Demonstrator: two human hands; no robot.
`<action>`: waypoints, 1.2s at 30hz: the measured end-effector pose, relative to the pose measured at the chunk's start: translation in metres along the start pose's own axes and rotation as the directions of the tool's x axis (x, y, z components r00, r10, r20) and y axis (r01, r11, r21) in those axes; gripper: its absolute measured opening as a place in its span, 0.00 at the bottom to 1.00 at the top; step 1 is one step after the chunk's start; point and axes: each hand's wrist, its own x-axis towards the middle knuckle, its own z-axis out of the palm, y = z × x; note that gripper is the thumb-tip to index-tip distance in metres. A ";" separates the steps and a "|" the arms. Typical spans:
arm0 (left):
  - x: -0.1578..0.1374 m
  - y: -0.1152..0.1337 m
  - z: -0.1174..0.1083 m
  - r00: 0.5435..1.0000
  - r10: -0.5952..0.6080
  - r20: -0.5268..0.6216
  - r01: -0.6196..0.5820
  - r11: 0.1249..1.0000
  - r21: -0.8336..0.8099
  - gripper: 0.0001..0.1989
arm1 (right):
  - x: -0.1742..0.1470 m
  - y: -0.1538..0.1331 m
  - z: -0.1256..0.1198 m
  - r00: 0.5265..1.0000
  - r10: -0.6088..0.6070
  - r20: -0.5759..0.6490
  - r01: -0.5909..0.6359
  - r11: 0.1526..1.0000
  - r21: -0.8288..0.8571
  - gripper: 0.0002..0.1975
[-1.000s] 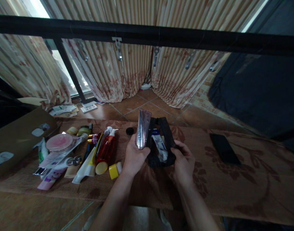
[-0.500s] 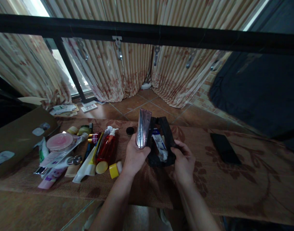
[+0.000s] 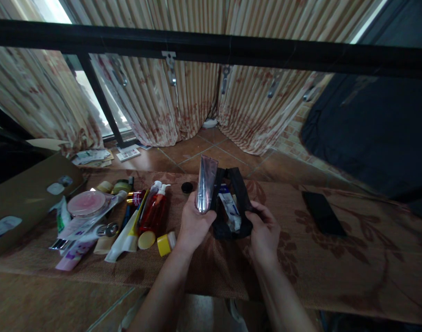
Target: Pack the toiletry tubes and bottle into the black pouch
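Observation:
My left hand (image 3: 193,224) grips a shiny silver-pink tube (image 3: 205,183) and holds it upright, crimped end up, just left of a small black pouch (image 3: 239,193). My right hand (image 3: 264,230) holds the pouch's right edge, keeping it open. Inside the pouch lies a white tube with blue print (image 3: 229,207). The pouch rests on a brown patterned cloth (image 3: 352,258) that covers the table.
Left of my hands lie several toiletries: a red pump bottle (image 3: 153,212), a pink round lid (image 3: 86,203), yellow caps (image 3: 165,243), tubes. A small black cap (image 3: 187,187) sits behind. A dark phone (image 3: 322,213) lies at right. A cardboard box (image 3: 27,193) stands far left; a black bar (image 3: 211,48) overhead.

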 end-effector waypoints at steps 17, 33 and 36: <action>0.000 -0.003 0.000 1.000 0.018 0.016 -0.017 1.000 -0.016 0.16 | -0.001 -0.002 0.001 1.000 0.017 0.002 -0.017 1.000 -0.006 0.12; 0.000 -0.004 0.000 0.999 0.013 0.033 -0.011 0.997 -0.072 0.18 | -0.001 0.002 0.000 1.000 0.005 0.017 -0.005 1.000 -0.003 0.13; -0.001 -0.004 0.000 0.999 0.017 0.032 -0.015 0.998 -0.061 0.17 | -0.001 0.003 -0.001 1.000 0.010 0.013 -0.010 1.000 -0.003 0.13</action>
